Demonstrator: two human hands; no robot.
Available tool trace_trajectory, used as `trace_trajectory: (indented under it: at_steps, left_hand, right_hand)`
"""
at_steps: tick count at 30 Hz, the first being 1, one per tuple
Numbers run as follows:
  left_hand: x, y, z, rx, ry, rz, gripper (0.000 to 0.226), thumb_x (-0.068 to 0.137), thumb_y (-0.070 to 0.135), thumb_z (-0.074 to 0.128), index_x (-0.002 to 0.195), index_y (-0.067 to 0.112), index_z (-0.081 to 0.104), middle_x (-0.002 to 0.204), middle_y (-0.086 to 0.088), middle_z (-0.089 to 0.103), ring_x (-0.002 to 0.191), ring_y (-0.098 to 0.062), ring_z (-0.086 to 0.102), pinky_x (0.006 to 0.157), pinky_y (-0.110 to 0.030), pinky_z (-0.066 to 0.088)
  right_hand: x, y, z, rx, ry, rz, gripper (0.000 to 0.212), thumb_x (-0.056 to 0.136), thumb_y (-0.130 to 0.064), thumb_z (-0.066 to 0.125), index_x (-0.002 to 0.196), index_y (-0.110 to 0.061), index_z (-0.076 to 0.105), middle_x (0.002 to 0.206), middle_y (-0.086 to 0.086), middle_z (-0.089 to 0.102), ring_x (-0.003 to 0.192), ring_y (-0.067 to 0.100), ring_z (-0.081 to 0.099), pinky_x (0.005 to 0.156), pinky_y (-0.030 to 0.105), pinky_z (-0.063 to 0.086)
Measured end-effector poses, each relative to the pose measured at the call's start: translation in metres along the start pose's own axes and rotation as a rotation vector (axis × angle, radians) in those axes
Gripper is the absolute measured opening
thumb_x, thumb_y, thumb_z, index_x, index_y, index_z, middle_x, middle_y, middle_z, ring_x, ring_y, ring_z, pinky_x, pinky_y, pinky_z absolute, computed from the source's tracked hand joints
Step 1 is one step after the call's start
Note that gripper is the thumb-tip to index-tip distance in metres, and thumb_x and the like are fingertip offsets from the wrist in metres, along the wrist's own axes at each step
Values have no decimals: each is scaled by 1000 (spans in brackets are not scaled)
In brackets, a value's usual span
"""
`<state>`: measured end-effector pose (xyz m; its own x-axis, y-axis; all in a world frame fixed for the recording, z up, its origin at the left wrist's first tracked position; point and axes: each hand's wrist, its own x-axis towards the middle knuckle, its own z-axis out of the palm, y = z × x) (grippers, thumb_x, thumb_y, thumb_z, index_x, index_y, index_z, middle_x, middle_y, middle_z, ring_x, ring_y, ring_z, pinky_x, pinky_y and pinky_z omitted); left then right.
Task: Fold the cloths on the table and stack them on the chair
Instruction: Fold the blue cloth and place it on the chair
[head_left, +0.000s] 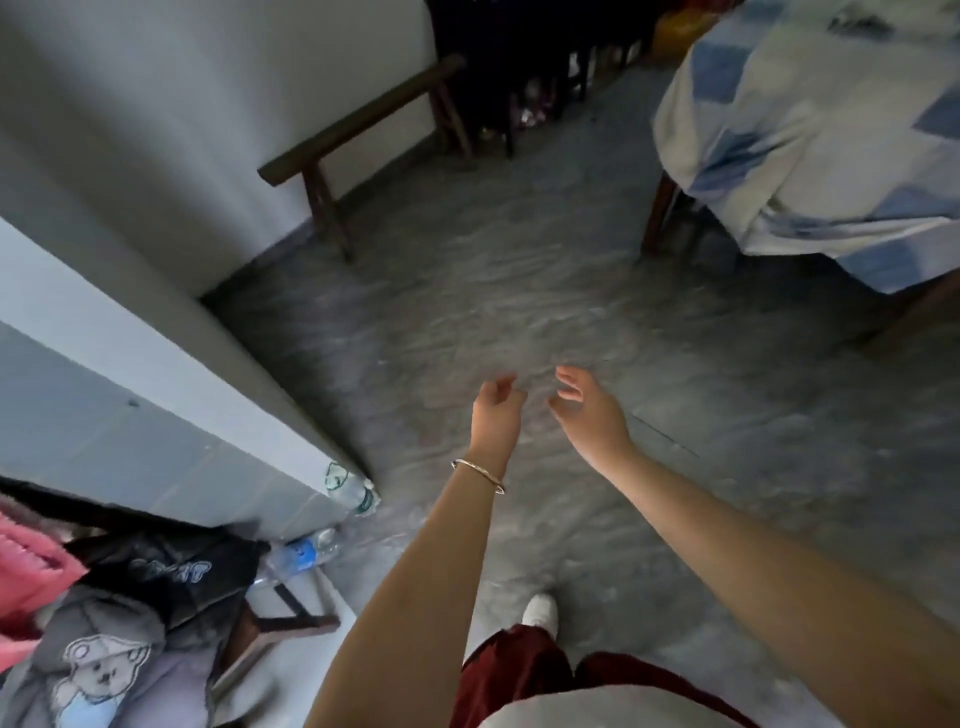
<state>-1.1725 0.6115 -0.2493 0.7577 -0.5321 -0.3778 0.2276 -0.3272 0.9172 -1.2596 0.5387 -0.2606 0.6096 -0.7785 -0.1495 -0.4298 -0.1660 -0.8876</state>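
In the head view, the left hand (496, 410) and right hand (589, 410) are held out empty over the bare floor (467, 291), fingers loosely spread. Folded cloths (98, 639) are piled on the chair (291, 621) at lower left; the worktop (810, 130), draped in a checked cover, is seen at upper right. The bottles (311, 551) lying beside the chair could be kicked in passing.
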Motion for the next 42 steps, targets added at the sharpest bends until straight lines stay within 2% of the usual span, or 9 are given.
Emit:
trace_trajectory:
  at_steps: [4,6,11,14,16,22,26,29,42]
  left_hand:
    - [28,6,12,25,-73,37,34,88,0,50,123,-3,52,113,-11,58,101,-15,51,85,-19,39]
    - [40,9,20,38,-118,58,33,88,-3,49,121,-3,53,106,-6,56,94,-13,52,74,-8,41]
    - [62,13,47,70,-214,61,31,87,-8,48,117,-6,53,89,2,56,74,5,54,63,-1,39]
    - [68,18,67,93,-261,61,31,86,-6,50,117,-5,53,98,-6,55,82,-9,53,64,-5,39]
    - [71,21,82,97,-293,61,31,85,-5,52,115,-5,55,97,-6,56,79,-7,53,67,-6,39]
    - [79,32,131,129,-396,31,36,87,1,53,123,1,53,113,-4,55,106,-14,51,94,-24,37]
    - [85,41,166,158,-427,56,35,87,2,52,122,3,54,127,-15,56,122,-25,51,105,-34,38]
    - [88,47,196,162,-441,46,35,88,1,52,123,3,53,129,-14,55,124,-24,49,106,-33,37]
    - [101,82,337,173,-454,55,35,90,5,51,124,6,52,131,-9,54,125,-19,48,95,-20,37]
  right_hand:
    - [19,2,-5,19,101,49,42,90,-14,58,130,-10,48,134,1,54,115,18,57,93,25,41]
    - [25,4,-10,2,144,75,41,90,-16,58,130,-12,48,132,0,55,115,17,57,93,25,42]
    - [34,15,-24,23,241,146,41,89,-14,58,129,-11,49,131,2,56,113,19,59,93,25,43]
    - [42,20,-38,58,293,180,39,88,-10,58,126,-8,50,127,4,58,111,22,59,92,29,44]
    - [47,24,-50,74,340,192,37,88,-8,59,124,-8,51,124,5,60,109,23,60,92,29,44]
    - [64,43,-91,89,439,260,37,87,-16,60,123,-14,53,119,4,62,108,18,60,85,24,45]
    - [80,54,-122,64,445,270,39,88,-17,59,127,-13,50,125,1,59,111,18,59,93,26,43]
    - [93,65,-147,75,458,282,39,89,-18,60,126,-14,50,124,1,59,113,18,58,96,30,45]
    - [151,106,-276,22,436,318,39,91,-20,58,128,-16,49,128,-2,57,115,13,55,81,17,38]
